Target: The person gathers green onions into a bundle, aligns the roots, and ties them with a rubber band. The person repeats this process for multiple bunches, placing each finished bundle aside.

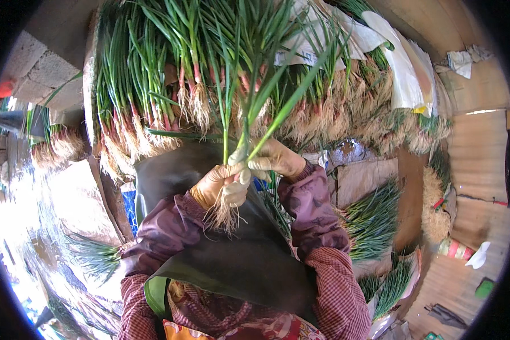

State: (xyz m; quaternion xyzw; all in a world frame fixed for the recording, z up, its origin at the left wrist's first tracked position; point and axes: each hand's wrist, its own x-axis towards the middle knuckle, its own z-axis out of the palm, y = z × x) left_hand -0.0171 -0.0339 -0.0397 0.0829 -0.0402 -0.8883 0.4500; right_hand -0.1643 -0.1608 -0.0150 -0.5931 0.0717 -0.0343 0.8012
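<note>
Both of my hands wear pale, thin gloves and meet in front of the dark apron (221,249). My left hand (222,184) is closed round the lower stalks of a few green onions (245,122), with their pale roots dangling below the fist. Right beside it, my right hand (276,160) pinches the same stalks a little higher up. The green leaves fan out upward, away from me. Just beyond lies a long heap of green onions (141,73), their reddish-white stems and stringy roots turned toward me.
White sacking (402,73) partly covers the heap at the right. Sorted green onions (374,218) lie at my right, and another bunch (93,255) at my left. Concrete blocks (45,68) stand at the far left. Several scraps, including a striped wrapper (454,249), lie on the right.
</note>
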